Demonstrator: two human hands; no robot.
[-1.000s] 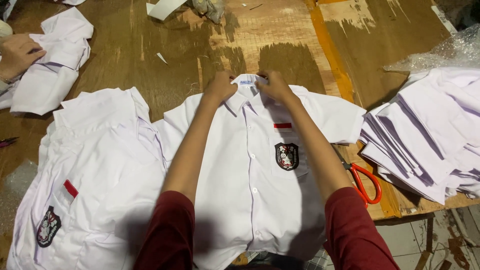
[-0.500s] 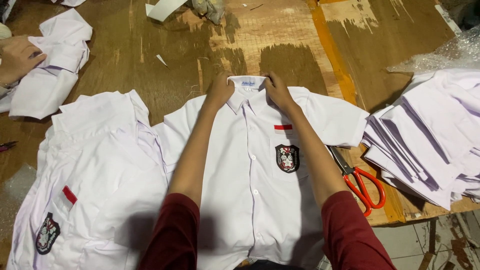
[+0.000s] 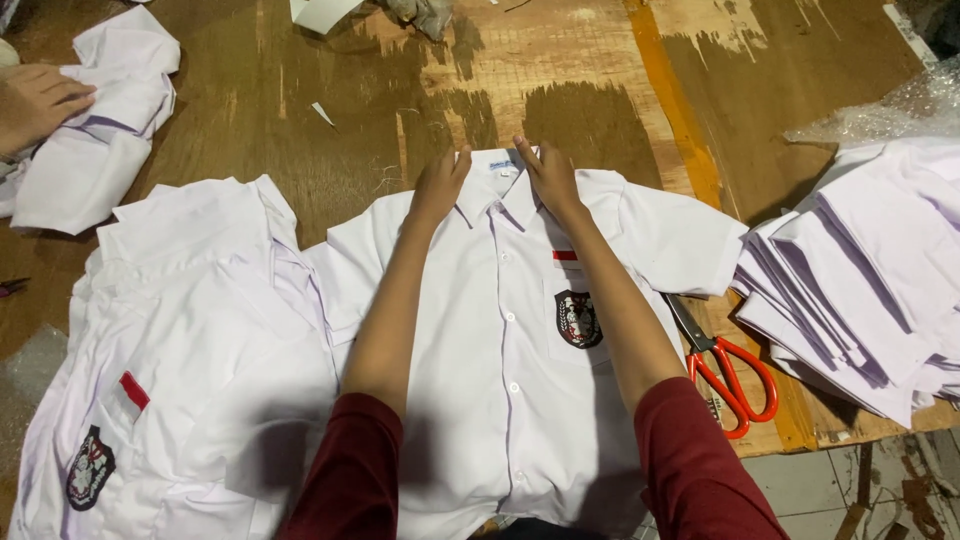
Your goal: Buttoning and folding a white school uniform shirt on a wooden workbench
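Observation:
A white short-sleeved shirt with a dark chest badge and a small red strip lies buttoned and face up on the wooden table. My left hand rests flat on the left side of its collar. My right hand presses on the right side of the collar. Both hands lie on the cloth with fingers extended, gripping nothing. My sleeves are dark red.
A second white shirt lies at the left, overlapping the first. A stack of folded white shirts sits at the right. Red-handled scissors lie near the table's front edge. Another person's hand rests on a shirt at far left.
The view has shifted slightly and the shirt's collar now lies flatter. My hands stay at the collar, a little closer together along its two sides.

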